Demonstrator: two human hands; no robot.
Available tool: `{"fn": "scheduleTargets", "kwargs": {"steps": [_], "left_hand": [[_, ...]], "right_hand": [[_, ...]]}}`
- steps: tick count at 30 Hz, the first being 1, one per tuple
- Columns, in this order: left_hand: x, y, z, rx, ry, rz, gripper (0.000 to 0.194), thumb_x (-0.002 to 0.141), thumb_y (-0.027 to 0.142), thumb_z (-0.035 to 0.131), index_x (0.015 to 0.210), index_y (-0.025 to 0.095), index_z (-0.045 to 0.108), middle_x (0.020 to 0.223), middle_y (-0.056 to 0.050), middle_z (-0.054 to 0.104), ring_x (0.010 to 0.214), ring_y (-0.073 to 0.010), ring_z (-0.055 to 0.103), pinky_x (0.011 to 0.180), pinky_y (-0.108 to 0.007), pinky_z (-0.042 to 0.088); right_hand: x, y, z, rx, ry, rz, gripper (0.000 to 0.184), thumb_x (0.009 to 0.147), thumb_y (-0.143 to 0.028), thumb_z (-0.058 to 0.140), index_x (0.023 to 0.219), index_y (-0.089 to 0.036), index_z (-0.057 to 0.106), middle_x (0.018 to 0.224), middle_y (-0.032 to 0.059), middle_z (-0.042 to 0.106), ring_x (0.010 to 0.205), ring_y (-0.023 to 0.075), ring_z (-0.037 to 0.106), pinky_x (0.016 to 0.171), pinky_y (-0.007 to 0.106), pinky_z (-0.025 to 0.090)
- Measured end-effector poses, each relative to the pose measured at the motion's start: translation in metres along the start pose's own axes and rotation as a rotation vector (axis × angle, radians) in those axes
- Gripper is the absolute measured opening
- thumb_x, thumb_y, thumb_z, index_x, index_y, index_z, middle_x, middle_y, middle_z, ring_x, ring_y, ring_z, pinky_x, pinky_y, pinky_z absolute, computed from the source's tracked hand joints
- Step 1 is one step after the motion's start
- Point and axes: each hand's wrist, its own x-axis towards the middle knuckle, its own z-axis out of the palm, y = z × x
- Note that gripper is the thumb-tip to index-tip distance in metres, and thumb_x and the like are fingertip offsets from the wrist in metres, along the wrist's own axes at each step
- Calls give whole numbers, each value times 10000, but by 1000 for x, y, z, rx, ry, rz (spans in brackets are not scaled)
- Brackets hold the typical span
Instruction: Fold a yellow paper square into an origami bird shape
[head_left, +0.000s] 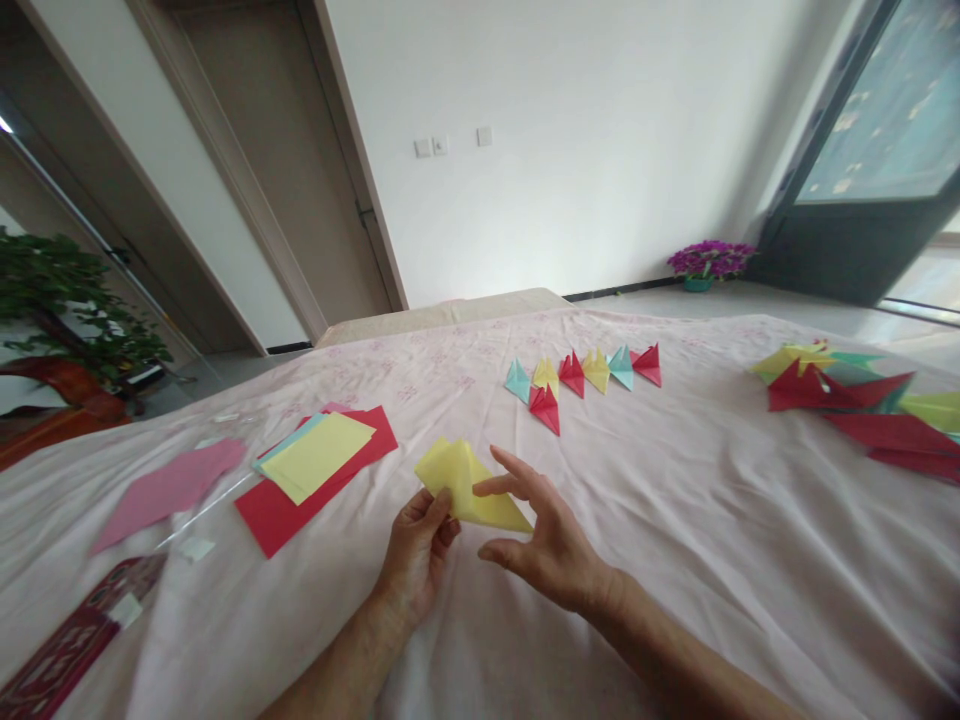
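A partly folded sheet of yellow paper [469,485] is held up over the cloth in front of me. My left hand [424,540] pinches its lower left edge between thumb and fingers. On the other side my right hand [551,540] has its fingers spread, the index and middle fingers by the paper's right part and the thumb apart below it; whether the fingertips touch the paper I cannot tell. Beyond the hands stands a row of small folded paper pieces in light blue, yellow and red, with one red folded piece [545,408] in front of the row.
Flat yellow sheets [319,458] lie over red paper [281,520] to the left, beside pink paper [172,490] in clear plastic. A dark red patterned packet [75,635] is at the lower left. Larger folded red paper [832,390] and other pieces rest on the right of the pink tablecloth [697,570].
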Motion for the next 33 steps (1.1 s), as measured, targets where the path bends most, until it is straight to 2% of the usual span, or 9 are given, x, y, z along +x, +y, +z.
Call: {"fn": "scheduleTargets", "kwargs": {"steps": [2, 6, 8, 14, 17, 20, 26, 30, 33], "left_hand": [[3, 1, -3, -35, -1, -26, 302, 656, 261, 838, 900, 152, 696, 833, -2, 682, 597, -39, 597, 525, -103, 507], [3, 0, -4, -39, -36, -61, 315, 645, 247, 842, 909, 151, 699, 845, -12, 690, 616, -55, 617, 539, -122, 528], [0, 0, -2, -11, -55, -61, 309, 648, 218, 832, 922, 156, 703, 870, -15, 695, 666, -74, 632, 569, -141, 536], [-11, 1, 8, 161, -97, -63, 314, 629, 174, 809, 931, 180, 726, 908, -18, 698, 745, -112, 610, 580, -169, 501], [-13, -1, 9, 207, -103, -59, 316, 618, 178, 803, 927, 184, 736, 899, -26, 696, 739, -123, 593, 569, -184, 489], [-13, -3, 8, 229, -103, -58, 321, 608, 188, 805, 923, 185, 743, 882, -30, 699, 711, -125, 581, 570, -196, 483], [-15, -4, 12, 281, -128, 3, 335, 599, 230, 815, 919, 159, 745, 839, -47, 700, 689, -139, 570, 560, -212, 467], [-19, -4, 15, 389, -117, 97, 308, 643, 311, 791, 904, 155, 738, 826, -49, 705, 695, -155, 578, 577, -225, 468], [-21, -4, 13, 509, -122, 168, 302, 708, 384, 742, 910, 160, 737, 831, -48, 711, 730, -178, 599, 604, -241, 478]], "right_hand": [[1, 1, -7, -99, -39, -105, 789, 701, -277, 797, 1390, -297, 414, 1120, 50, 672, 1068, 259, 571, 967, 421, 391], [6, 2, -15, -185, -46, -188, 211, 806, -190, 679, 997, -280, 685, 965, 41, 717, 967, 232, 597, 841, 375, 462], [7, 1, -15, -178, -47, -198, 108, 836, -193, 652, 888, -275, 700, 887, 35, 724, 884, 221, 608, 793, 369, 474], [4, 0, -5, -193, 96, -60, 58, 864, -232, 622, 812, -240, 648, 810, 44, 666, 785, 205, 580, 735, 358, 466], [3, 3, 3, -167, 202, 3, 73, 867, -238, 591, 802, -233, 624, 890, 54, 621, 825, 197, 569, 724, 332, 464], [2, 4, 7, -158, 238, 62, 59, 856, -226, 577, 799, -230, 594, 976, 60, 598, 840, 188, 562, 699, 308, 459], [0, 6, 10, -199, 262, 155, 95, 802, -231, 627, 783, -223, 534, 760, 5, 564, 713, 169, 536, 636, 290, 428], [0, 7, 14, -54, 307, 294, 132, 778, -232, 639, 853, -219, 531, 770, -9, 574, 660, 145, 539, 573, 263, 422], [1, 8, 17, 77, 358, 329, 220, 743, -196, 657, 913, -218, 519, 731, -34, 552, 638, 134, 532, 548, 245, 414]]}}
